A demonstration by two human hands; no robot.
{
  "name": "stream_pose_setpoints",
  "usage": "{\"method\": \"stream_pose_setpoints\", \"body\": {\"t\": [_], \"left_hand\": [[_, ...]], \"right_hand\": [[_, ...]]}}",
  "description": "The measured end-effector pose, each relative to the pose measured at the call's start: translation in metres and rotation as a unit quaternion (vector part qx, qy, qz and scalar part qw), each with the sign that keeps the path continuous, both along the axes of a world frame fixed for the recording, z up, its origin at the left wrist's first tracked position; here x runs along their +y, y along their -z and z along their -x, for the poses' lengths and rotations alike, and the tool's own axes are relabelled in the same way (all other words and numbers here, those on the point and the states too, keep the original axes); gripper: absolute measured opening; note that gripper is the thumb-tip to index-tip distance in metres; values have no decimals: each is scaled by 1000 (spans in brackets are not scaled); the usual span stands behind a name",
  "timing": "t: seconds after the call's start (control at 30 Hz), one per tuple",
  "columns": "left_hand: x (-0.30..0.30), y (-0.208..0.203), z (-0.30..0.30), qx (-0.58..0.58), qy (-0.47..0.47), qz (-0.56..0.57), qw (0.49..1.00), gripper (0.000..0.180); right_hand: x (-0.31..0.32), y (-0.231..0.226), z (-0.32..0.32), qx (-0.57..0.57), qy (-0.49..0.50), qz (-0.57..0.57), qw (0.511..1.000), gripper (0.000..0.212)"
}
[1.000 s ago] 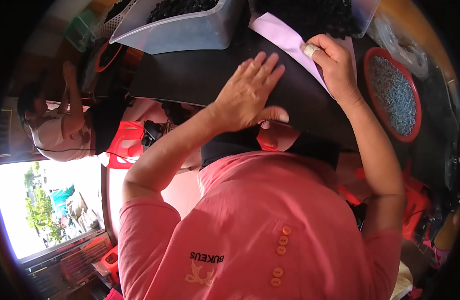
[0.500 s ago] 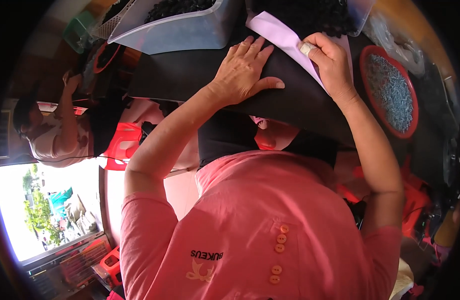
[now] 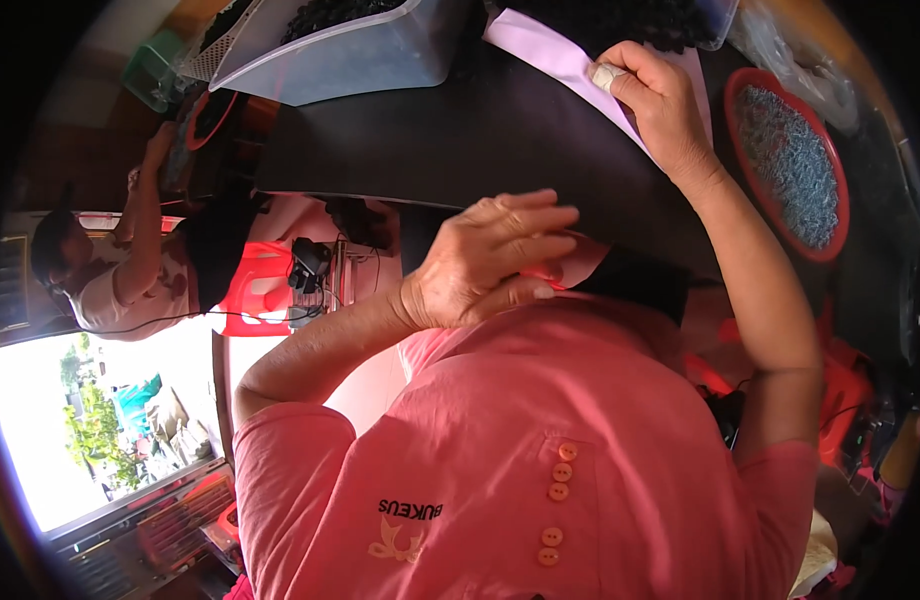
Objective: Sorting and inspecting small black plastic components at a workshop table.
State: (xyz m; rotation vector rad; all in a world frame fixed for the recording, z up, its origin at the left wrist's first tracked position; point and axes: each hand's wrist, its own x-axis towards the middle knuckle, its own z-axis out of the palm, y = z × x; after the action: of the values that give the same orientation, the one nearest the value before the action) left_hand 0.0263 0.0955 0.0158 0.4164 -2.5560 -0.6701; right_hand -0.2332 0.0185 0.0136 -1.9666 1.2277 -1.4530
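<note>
The lilac sheet (image 3: pixel 550 48) is at the far side of the dark tabletop (image 3: pixel 380 145), near a pile of black pieces (image 3: pixel 640 22) and left of a red basket (image 3: pixel 816 252), pinched between the right hand's (image 3: pixel 663 105) thumb and fingers. The left hand (image 3: pixel 470 262), stretched over the tabletop a moment ago, is now drawn back near the pink shirt (image 3: pixel 580 390), fingers loosely spread with nothing visible in them, leaving only the right hand on the sheet.

Lilac sheet (image 3: pixel 542 46) smooth, paper-like; bin (image 3: pixel 350 68) translucent plastic; tabletop (image 3: pixel 380 145) smooth, matt.
</note>
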Motion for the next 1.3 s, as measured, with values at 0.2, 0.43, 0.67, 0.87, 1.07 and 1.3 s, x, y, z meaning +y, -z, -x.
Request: {"method": "stream_pose_setpoints", "body": {"t": [0.2,0.43,0.67,0.87,1.07,1.3], "left_hand": [[-50,7,-3,-125,-301,194,925,66],[-68,16,10,-176,-296,205,916,83],[-84,23,25,-153,-267,250,918,91],[-27,19,49,-154,-155,249,944,85],[26,35,62,-55,-1,181,982,73],[42,176,-11,-208,-15,37,977,39]], "right_hand": [[1,3,-1,-23,-1,-1,1000,14],[9,-9,2,15,-15,-60,998,12],[8,-9,5,26,-17,-53,998,11],[6,-5,-11,-16,2,-44,999,15],[6,0,-6,15,18,-11,1000,16],[12,8,-21,194,-44,143,970,21]]}}
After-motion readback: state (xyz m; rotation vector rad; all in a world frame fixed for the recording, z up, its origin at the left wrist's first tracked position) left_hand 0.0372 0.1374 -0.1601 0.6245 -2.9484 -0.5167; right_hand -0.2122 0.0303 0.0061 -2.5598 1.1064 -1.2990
